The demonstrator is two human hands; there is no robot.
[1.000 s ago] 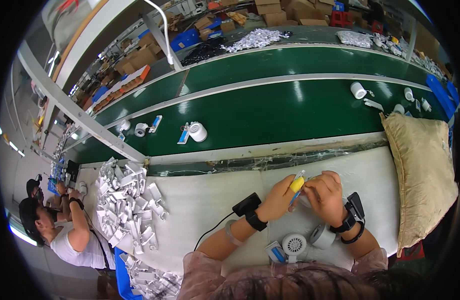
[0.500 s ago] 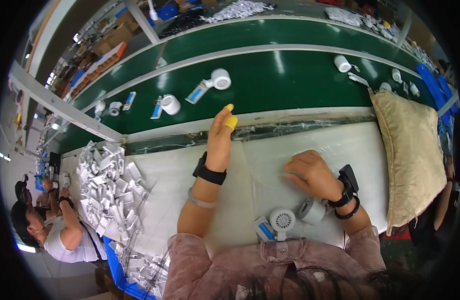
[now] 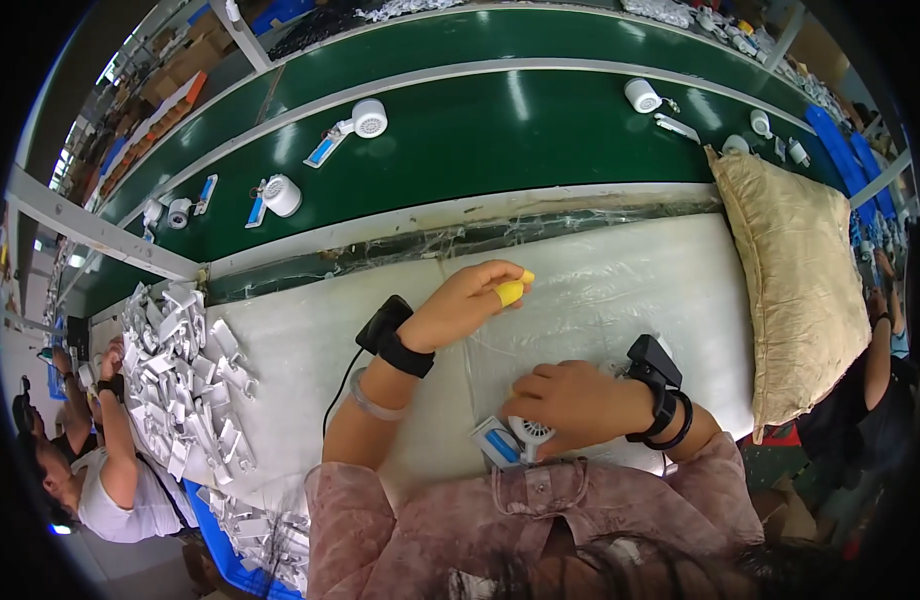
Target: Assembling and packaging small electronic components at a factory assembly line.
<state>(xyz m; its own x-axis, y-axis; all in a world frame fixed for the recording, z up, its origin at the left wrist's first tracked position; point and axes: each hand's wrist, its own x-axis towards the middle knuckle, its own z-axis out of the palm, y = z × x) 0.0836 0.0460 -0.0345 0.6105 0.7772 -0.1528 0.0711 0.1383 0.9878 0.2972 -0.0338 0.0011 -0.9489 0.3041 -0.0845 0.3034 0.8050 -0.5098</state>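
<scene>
On the pale-covered table close to my body lies a white round unit with a slotted grille (image 3: 531,431), with a flat blue-striped plate (image 3: 499,442) beside it. The fingers of my right hand (image 3: 570,405) curl over this unit from above and cover part of it. Over the table's middle hovers my left hand (image 3: 472,300), yellow covers on two fingertips, fingers bent forward and slightly apart, nothing visible in them. The second white cylinder by my right wrist is mostly hidden.
A heap of white plastic parts (image 3: 185,375) covers the table's left, above a blue bin (image 3: 212,545) of more. A stuffed beige sack (image 3: 795,290) stands at the right. Beyond a ledge, a green conveyor (image 3: 460,150) carries several white units. One person (image 3: 135,490) works at left.
My left hand has come down and turned right, away from the conveyor. My right hand has moved left and nearer my body onto the grilled unit. The whole view has shifted slightly.
</scene>
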